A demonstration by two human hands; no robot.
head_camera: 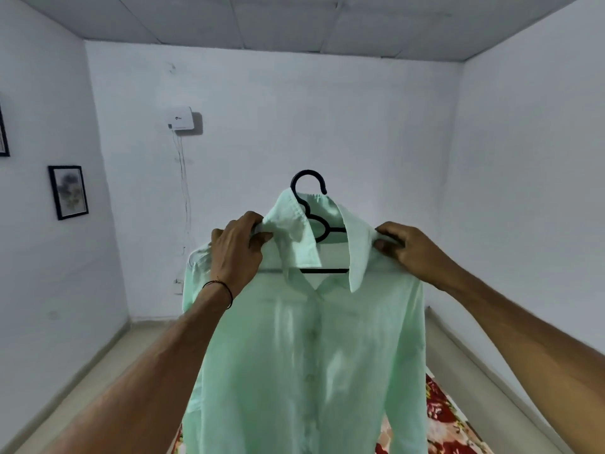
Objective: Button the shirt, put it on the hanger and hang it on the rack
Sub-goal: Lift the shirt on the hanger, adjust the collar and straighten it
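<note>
A pale mint-green shirt (311,355) hangs in the air in front of me on a black hanger (322,224). The front placket is closed below the open collar. The hanger's hook sticks up above the collar, and its bar shows in the neck opening. My left hand (237,249) pinches the shirt's left shoulder beside the collar. My right hand (407,249) pinches the right shoulder at the collar's edge. Both arms are stretched forward. No rack is in view.
White walls enclose the room. A white box (180,118) with hanging cables is fixed to the far wall, and framed pictures (68,192) hang on the left wall. A red floral cloth (442,421) lies below the shirt.
</note>
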